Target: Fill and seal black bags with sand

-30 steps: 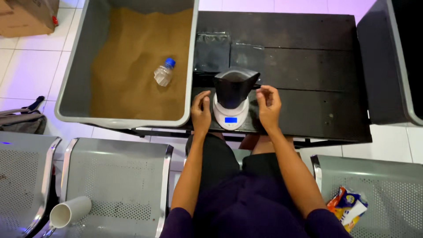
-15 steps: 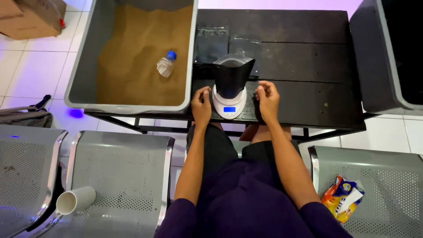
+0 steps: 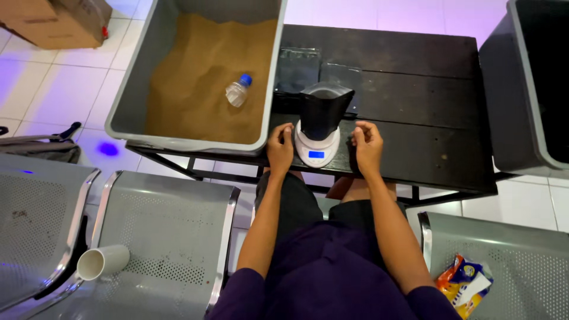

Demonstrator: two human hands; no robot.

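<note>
Black pouch (image 3: 323,109): upright on white digital scale (image 3: 316,149), near front edge of dark counter (image 3: 427,112). Left hand (image 3: 280,149) touching scale's side, fingers curled, empty. Right hand (image 3: 367,145) now drawn clear of scale, loosely closed, holding nothing. Pouch standing unsupported; reading settling, apparently.

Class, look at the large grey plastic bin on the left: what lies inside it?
The large grey plastic bin holds brown sand-like grain, with a clear plastic bottle with a blue cap lying on top. The grain hides the bin's floor and anything buried in it.
</note>
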